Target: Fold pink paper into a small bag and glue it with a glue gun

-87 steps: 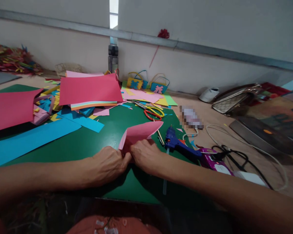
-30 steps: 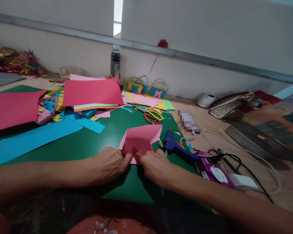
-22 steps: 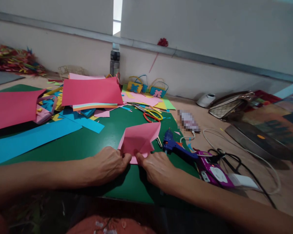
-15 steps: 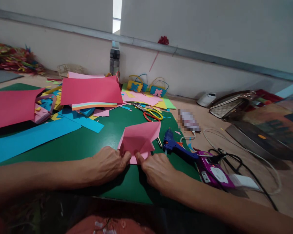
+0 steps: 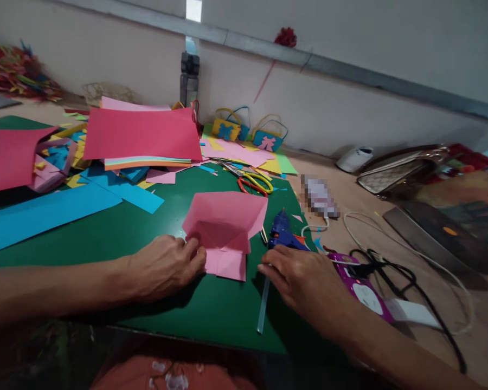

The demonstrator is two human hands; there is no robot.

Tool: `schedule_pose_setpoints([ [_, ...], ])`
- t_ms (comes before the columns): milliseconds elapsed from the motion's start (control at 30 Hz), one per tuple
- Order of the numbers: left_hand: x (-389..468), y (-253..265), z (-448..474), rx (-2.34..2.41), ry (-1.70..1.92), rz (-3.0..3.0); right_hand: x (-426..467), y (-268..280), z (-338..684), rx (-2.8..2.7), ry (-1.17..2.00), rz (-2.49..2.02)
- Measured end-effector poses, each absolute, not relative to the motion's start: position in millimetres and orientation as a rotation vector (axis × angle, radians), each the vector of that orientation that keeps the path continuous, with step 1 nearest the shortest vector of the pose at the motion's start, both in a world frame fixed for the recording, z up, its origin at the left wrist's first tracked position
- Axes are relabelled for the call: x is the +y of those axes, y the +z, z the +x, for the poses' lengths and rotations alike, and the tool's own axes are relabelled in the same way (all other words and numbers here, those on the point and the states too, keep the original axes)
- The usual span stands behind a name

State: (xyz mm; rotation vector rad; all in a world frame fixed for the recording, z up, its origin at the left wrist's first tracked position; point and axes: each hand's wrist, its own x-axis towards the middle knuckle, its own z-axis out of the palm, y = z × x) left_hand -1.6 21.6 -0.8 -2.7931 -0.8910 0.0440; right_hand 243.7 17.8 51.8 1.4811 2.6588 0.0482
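A green mat covers most of the desk, and nearly everything lies on it. Along its far edge sits a stack of coloured sheets topped in red, with long blue strips stretching toward the left edge and scissors just beyond the middle. Near the mat's front edge lies the pink paper, already creased: a flap is folded down across its near side and a small square tab juts toward the person. The folding looks partly done; no glue shows on it, and the piece is not closed into any finished shape. The left hand rests at the paper's left corner, fingers curled and pressing its edge flat. The right hand is off the paper near the mat's right edge, fingers loosely spread and holding nothing, right over the blue glue gun, whose glue stick points at the front edge.
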Motion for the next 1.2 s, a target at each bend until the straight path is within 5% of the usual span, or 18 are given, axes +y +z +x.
schedule_pose_setpoints([
  [1200,14,-4,4,-0.698,-0.053,-2.780,16,24,221,2.695,0.316,0.971],
])
